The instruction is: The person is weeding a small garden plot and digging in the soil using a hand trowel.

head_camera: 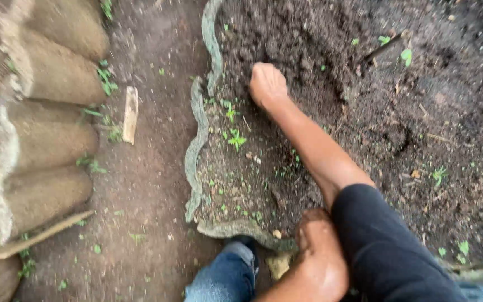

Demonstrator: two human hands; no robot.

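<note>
My right hand [267, 84] reaches forward from a black sleeve [384, 246] into the dark soil [308, 39] of a raised garden bed. Its fingers are curled shut and pressed into the earth, with nothing visible in them. Small green seedlings [235, 137] grow just to the left of my forearm. My left hand [315, 237] rests low at the near edge of the bed, on or beside the wavy grey-green edging [197, 140]. Its fingers are tucked under and hidden. My knee in blue jeans [225, 277] is beside it.
A packed dirt path [146, 184] runs left of the bed. Rounded brown sack-like mounds [51, 134] line the far left. A short pale piece of wood [131, 113] lies on the path. A dark stick [384, 47] and scattered sprouts sit in the soil to the right.
</note>
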